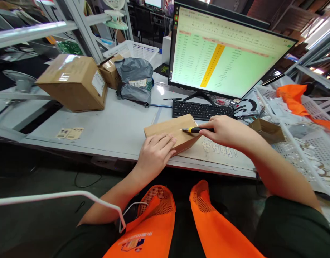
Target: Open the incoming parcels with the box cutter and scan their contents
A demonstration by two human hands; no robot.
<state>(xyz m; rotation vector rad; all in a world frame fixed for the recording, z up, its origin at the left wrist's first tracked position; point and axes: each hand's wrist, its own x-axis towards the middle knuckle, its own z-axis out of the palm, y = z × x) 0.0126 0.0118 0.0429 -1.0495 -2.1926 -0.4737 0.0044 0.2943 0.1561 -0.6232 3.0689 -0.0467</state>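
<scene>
My left hand (154, 152) lay flat on the near end of the small cardboard box (173, 135), which sat at the front edge of the surface (113, 125), just in front of the keyboard (201, 109). The grip of my right hand (226, 132) was closed around a yellow-and-black utility knife (195, 129), its tip resting on the top of the box along the taped seam.

The worst risk, as I judged it, was my own fingers (165, 139): they lay just beside the blade's line, so a slip or a sudden give in the tape could have run the edge into them. Pressing too deep could have cut whatever was inside, which I could not see. The box also overhung the front edge a little, so a hard pull might have tipped it toward my lap. The larger carton (73, 81) and the grey poly bag (135, 81) stood well apart at the back left, out of harm's way.
</scene>
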